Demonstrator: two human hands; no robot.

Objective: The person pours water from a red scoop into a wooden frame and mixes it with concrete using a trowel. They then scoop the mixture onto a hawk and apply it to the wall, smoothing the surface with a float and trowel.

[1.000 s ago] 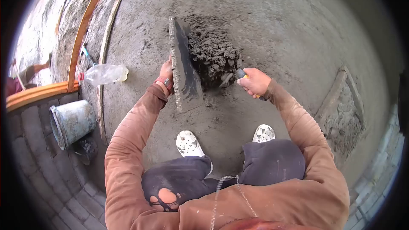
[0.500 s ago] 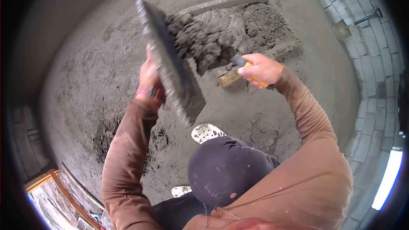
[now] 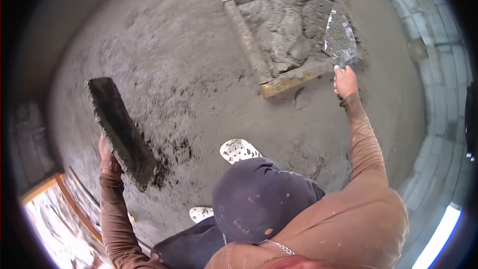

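My left hand [image 3: 106, 155] grips the underside of a dark mortar board (hawk) [image 3: 122, 132], held tilted at the left; no mortar pile shows on it. My right hand [image 3: 344, 80] is stretched out to the upper right and holds a pointed trowel [image 3: 339, 36] by its yellow handle. The trowel blade, smeared with grey mortar, hangs over the right side of a wooden-framed mortar tray [image 3: 251, 45] filled with wet grey mortar [image 3: 284, 32]. Both arms wear brown sleeves.
Rough grey concrete floor [image 3: 189, 69] spreads all around, with dark wet spots near my white perforated shoe [image 3: 238, 149]. Paving blocks [image 3: 443, 99] curve along the right edge. An orange wooden frame [image 3: 55, 189] sits at the lower left.
The mortar heap that was on the board is gone from it. My left hand dropped the board down and left; my right hand swung the trowel away up to the tray.
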